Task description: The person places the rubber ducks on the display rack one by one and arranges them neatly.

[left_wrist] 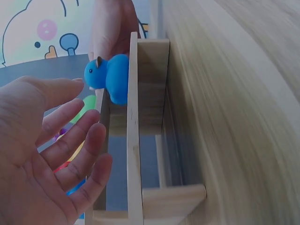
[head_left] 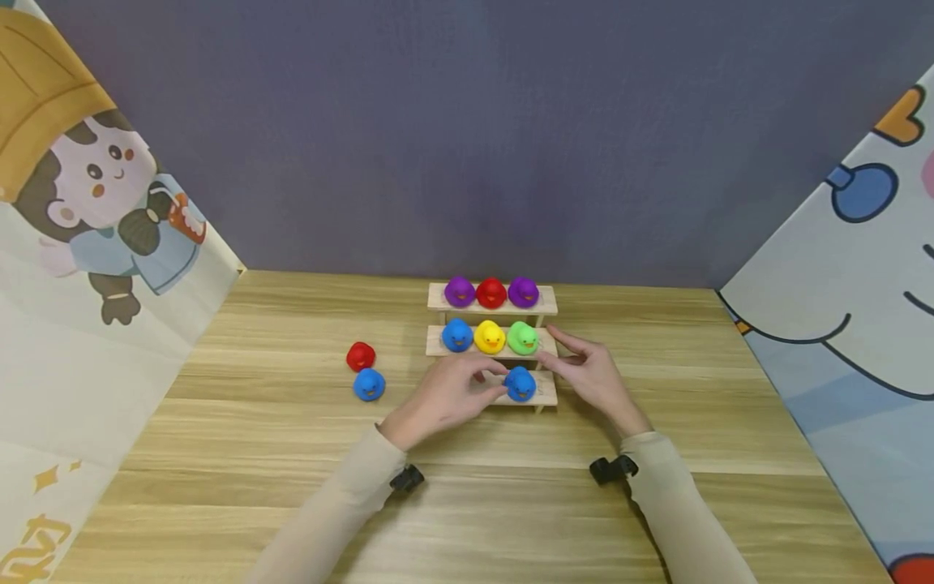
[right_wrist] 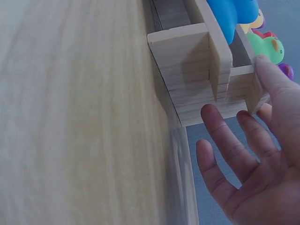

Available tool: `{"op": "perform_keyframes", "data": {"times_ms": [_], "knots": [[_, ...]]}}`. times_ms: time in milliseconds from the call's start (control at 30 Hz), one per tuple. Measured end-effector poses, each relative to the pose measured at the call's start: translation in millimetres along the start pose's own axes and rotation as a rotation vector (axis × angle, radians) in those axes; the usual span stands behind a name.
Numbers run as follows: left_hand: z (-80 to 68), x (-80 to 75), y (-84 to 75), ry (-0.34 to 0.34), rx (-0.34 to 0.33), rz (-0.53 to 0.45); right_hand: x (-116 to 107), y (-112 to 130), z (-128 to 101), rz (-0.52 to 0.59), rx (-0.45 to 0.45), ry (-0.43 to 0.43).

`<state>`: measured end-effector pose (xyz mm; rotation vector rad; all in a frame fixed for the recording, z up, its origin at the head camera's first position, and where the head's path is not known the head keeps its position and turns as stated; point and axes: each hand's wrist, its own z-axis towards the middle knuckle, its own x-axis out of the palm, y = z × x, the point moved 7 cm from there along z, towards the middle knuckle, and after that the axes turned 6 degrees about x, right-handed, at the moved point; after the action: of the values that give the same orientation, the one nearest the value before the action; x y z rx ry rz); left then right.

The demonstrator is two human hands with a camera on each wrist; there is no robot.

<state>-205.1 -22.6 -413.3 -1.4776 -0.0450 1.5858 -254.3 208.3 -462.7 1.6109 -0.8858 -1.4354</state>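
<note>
A wooden three-step display stand (head_left: 547,389) carries small rubber ducks. On its lowest step sits a blue duck (head_left: 521,384), also seen in the left wrist view. My left hand (head_left: 458,391) is beside that duck, fingers spread and loosely bent, with the thumb tip close to its beak and nothing held. It covers the left part of the lowest step. My right hand (head_left: 593,375) holds the right end of the middle step between thumb and index finger, near the green duck (head_left: 522,337); its other fingers (right_wrist: 225,136) stay loose.
A blue duck (head_left: 457,335) and a yellow duck (head_left: 490,337) share the middle step. Two purple ducks and a red duck (head_left: 491,293) line the top step. Left of the stand, another red duck (head_left: 361,356) and blue duck (head_left: 369,384) lie on the wooden table (head_left: 292,454).
</note>
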Motion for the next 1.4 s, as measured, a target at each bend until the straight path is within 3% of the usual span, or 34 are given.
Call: {"op": "perform_keyframes", "data": {"times_ms": [767, 1400], "knots": [[-40.9, -36.5, 40.0, -0.068, -0.113, 0.021, -0.8, -1.1, 2.2, -0.012, 0.000, 0.001], [-68.8, -67.9, 65.2, -0.122, -0.157, 0.055, -0.9, -0.3, 0.6, -0.036, 0.018, -0.005]]}}
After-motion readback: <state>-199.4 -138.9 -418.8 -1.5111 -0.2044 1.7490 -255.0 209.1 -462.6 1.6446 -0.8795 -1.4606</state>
